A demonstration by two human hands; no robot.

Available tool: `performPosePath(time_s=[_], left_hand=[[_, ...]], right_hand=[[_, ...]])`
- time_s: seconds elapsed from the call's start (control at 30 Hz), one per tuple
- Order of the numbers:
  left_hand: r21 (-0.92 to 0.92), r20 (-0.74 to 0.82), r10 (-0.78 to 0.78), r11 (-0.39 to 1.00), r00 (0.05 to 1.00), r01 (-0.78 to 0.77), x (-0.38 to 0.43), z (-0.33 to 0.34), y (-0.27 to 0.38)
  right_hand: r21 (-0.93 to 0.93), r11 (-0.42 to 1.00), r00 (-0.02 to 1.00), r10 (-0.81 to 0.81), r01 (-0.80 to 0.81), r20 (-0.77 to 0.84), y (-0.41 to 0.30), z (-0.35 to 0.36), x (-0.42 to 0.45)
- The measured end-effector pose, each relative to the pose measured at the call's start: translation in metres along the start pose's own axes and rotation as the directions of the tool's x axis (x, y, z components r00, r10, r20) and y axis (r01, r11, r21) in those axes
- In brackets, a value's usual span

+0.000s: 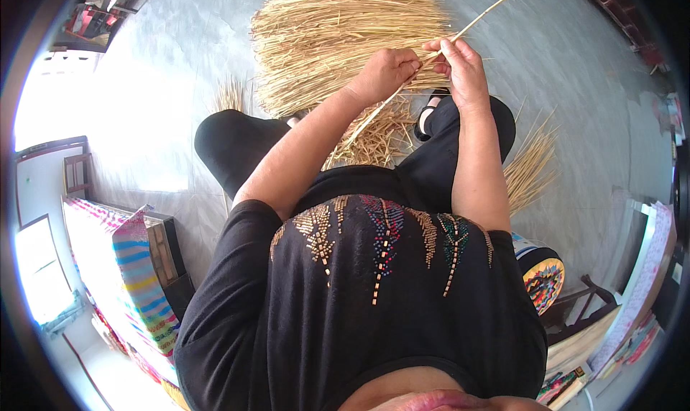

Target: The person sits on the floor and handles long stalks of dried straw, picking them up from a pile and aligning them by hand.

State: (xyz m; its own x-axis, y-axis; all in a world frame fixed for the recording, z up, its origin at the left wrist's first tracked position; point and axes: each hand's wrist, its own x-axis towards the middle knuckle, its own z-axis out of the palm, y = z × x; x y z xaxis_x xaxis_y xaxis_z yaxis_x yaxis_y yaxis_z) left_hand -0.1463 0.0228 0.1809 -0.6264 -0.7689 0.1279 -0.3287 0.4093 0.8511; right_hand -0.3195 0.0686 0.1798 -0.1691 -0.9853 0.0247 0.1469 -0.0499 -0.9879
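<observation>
Both hands hold one long straw stalk [488, 11] that runs slantwise from the upper right down toward my lap. My left hand [385, 72] is closed around it, fingers curled with the thumb on top. Just to the right, my right hand [461, 71] pinches the same stalk between thumb and fingertips. Below the hands the stalk's paler lower part [372, 117] trails over a heap of broken straw and husks [380, 141] between my legs. Beyond my hands a wide layer of straw stalks [345, 28] lies on the floor, mostly side by side.
A loose bunch of straw [533, 165] lies right of my right knee, and a smaller bunch [230, 94] stands out beyond my left knee. A patterned round stool [543, 284] is at my right side. A cloth-covered piece of furniture [129, 260] stands at left on the grey floor [571, 87].
</observation>
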Motion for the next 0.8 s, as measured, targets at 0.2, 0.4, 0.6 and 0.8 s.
performPosePath(time_s=[0.2,0.4,0.6,0.8], left_hand=[[0.462,0.068,0.200,0.862,0.977,-0.209,-0.010,-0.002,-0.031],[0.649,0.314,-0.074,0.744,0.947,-0.157,-0.054,-0.013,-0.070],[0.608,0.414,-0.327,0.794,0.849,0.010,-0.090,-0.001,-0.078],[0.410,-0.006,0.055,0.911,0.998,-0.048,-0.055,-0.005,-0.061]], right_hand=[[-0.099,0.994,0.983,-0.060,0.044,-0.173,0.001,-0.006,0.003],[0.000,0.983,0.871,-0.163,0.184,-0.464,-0.010,-0.028,0.003],[-0.006,0.982,0.819,-0.162,0.190,-0.550,-0.012,-0.031,0.000],[0.284,0.939,0.920,-0.073,0.194,-0.386,-0.008,-0.033,0.004]])
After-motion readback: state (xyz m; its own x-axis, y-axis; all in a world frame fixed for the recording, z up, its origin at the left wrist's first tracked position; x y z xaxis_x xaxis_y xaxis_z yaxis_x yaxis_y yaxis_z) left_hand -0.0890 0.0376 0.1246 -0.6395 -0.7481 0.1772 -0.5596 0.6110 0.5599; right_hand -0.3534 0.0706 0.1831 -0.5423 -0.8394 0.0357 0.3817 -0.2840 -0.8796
